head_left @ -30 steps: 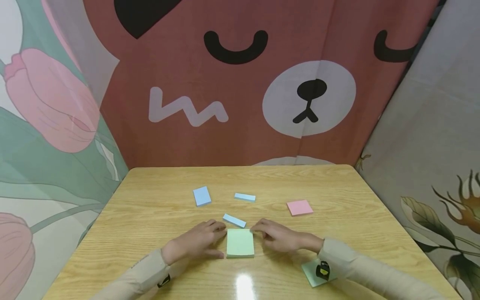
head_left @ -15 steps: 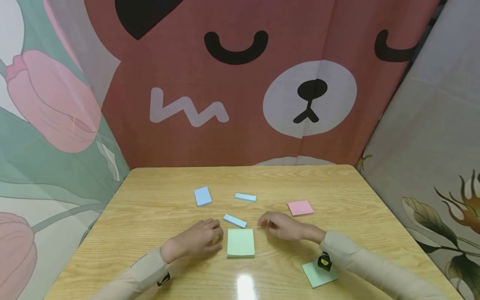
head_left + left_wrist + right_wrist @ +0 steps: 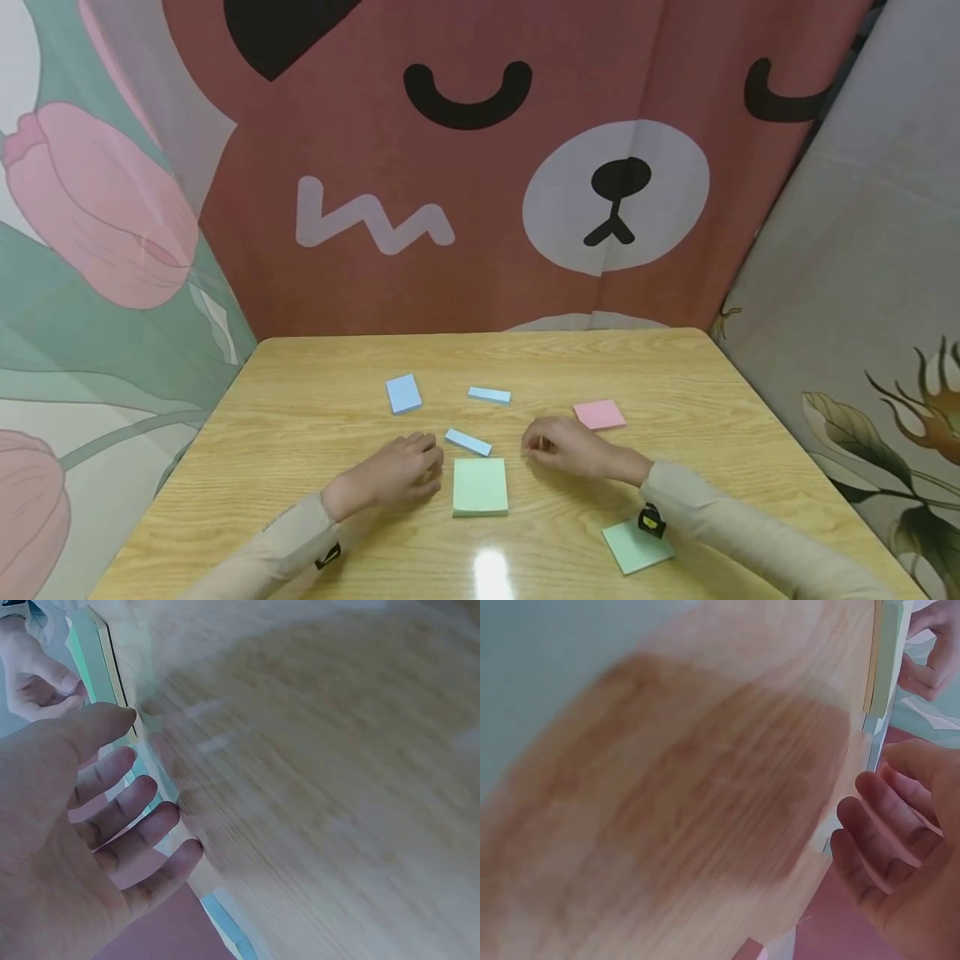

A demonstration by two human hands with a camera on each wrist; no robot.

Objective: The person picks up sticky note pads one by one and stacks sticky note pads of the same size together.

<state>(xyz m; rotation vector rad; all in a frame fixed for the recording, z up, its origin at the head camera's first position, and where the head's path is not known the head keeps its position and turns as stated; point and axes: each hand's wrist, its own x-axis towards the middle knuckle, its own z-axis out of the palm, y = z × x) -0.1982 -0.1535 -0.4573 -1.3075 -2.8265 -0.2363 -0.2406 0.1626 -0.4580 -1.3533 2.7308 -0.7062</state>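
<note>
Left hand [image 3: 392, 477] and right hand [image 3: 573, 447] backed off square pale-green paper pad [image 3: 480, 486]; it's between them, left nearer. Both empty, fingers loosely spread.

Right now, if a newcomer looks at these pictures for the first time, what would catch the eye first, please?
Probably the huge animal-face backdrop, reddish-brown, rising behind the far edge of the table. Next comes the thick green pad, lying between the left hand and the right hand, with neither touching it. The pink pad also stands out, lying just beyond the right hand.
</note>
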